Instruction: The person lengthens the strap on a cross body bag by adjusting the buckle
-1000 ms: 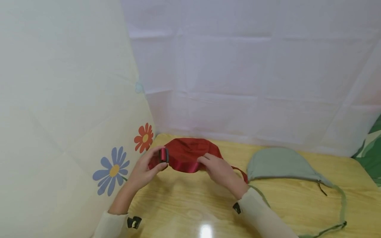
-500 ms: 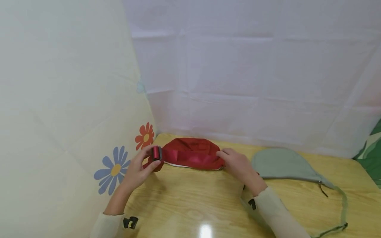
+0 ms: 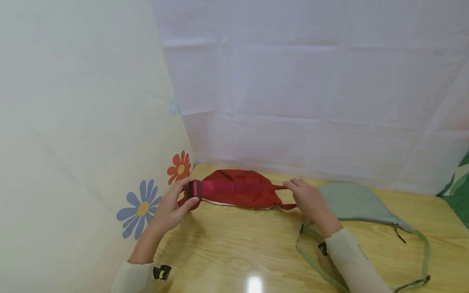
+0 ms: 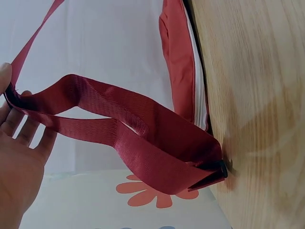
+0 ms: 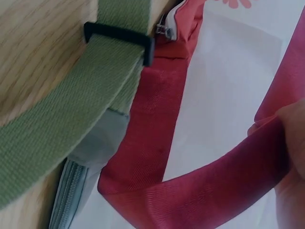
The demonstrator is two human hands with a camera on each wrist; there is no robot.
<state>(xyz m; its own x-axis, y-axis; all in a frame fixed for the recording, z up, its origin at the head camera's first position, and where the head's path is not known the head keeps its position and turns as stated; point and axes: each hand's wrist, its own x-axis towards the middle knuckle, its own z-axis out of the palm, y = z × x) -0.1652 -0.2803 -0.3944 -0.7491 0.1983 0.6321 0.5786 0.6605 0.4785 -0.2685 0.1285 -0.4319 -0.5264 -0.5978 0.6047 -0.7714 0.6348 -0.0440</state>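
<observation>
A red waist bag (image 3: 238,176) lies near the back of the wooden table, its white zipper edge (image 4: 198,90) along the bottom. Between thumb and fingers, my left hand (image 3: 171,209) pinches a black strap slider (image 3: 199,189) at the bag's left end. Loops of red webbing (image 4: 157,143) hang below that hand in the left wrist view. My right hand (image 3: 309,202) grips the red strap (image 3: 227,187) to the right of the bag, and the strap runs taut between both hands. In the right wrist view, the strap (image 5: 209,195) folds back toward the bag from my fingers.
A grey-green waist bag (image 3: 346,201) lies right of my right hand. Its green strap (image 3: 425,252) loops toward the front, partly under my right forearm, with a black slider (image 5: 119,36). White cloth (image 3: 256,81) hangs behind; a flowered cloth (image 3: 91,142) stands at left.
My right hand has slid rightward along the red strap, off the bag's front. The strap is straighter now. My left hand has shifted slightly left with the slider.
</observation>
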